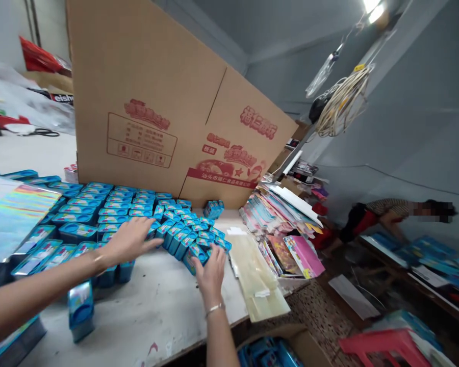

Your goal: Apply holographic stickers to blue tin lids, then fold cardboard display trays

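Observation:
Rows of small blue plastic boxes (pixel 112 211) with printed labels stand packed together on a white table (pixel 149 311). My left hand (pixel 132 237) reaches over the middle of the rows, fingers stretched out and thumb apart, next to a slanted block of blue boxes (pixel 179 234). At that block's front right corner is my right hand (pixel 211 267), its thumb and fingers spread against the end boxes. Neither hand has a box lifted. One single blue box (pixel 81 311) stands apart near the front, below my left forearm.
A large printed cardboard carton (pixel 156 92) stands behind the boxes. Shiny sheets (pixel 19 214) lie over boxes at left. Stacked printed cards (pixel 279 209) and clear bags (pixel 248 270) sit at right. Below the edge is an open carton (pixel 302 341). A person (pixel 382 211) bends at another table.

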Demonstrator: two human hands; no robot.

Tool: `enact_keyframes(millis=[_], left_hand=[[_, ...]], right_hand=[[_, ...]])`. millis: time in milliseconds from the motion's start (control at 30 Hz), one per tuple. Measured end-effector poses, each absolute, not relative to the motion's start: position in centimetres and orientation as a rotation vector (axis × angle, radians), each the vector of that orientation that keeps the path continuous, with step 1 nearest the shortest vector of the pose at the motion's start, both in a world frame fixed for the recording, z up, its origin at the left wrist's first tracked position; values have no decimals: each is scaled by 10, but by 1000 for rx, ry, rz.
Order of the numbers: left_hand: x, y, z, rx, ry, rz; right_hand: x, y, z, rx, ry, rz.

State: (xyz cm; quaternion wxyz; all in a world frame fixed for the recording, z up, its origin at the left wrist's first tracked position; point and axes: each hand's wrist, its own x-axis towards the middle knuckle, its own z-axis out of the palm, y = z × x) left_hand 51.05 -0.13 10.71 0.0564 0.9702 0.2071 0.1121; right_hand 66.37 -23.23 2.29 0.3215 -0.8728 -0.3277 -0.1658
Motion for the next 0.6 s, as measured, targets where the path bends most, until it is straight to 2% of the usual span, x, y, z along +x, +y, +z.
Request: enact_keyframes(millis=[133, 233, 367, 600], left_hand=[[597, 9, 99, 2968, 738, 320], [627, 7, 79, 2957, 782, 241], [639, 10, 67, 2943, 770, 113], [643, 16, 80, 2990, 562, -49]], right_hand=[[648, -230, -29, -2120, -542, -296], [652, -216, -50, -1931, -439, -197], [665, -206, -59, -1570, -416, 18], [681, -212, -56, -1434, -538, 369]])
